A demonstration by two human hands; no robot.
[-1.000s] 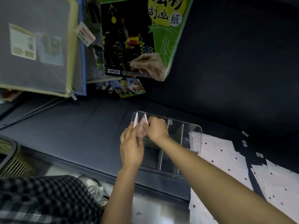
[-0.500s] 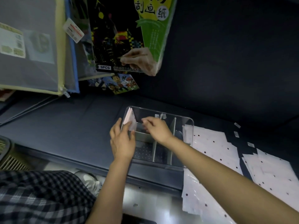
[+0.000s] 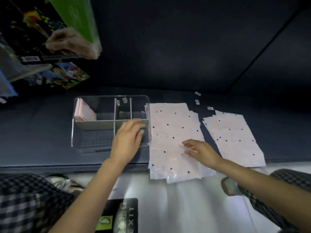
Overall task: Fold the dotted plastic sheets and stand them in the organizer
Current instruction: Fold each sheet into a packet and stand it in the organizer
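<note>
Dotted sheets (image 3: pixel 175 132) flat, long axis toward person; right hand (image 3: pixel 202 151) fingers relaxed on them

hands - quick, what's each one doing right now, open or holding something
Left hand: open, fingers straight, over the organizer's front right corner, holding nothing.
Right hand: open, fingers spread on the near stack of dotted sheets.

Dark tabletop (image 3: pixel 42 132). Green-and-black scratch-art pack (image 3: pixel 50 27) hanging upper left, cartoon sticker pack (image 3: pixel 67 76) just below it. Small white label scraps (image 3: pixel 197 101) near the tabletop's back edge. Black-and-green packet (image 3: pixel 121 216) on the pale floor (image 3: pixel 193 207), bottom centre. Checked fabric (image 3: pixel 25 199) lower left.
</note>
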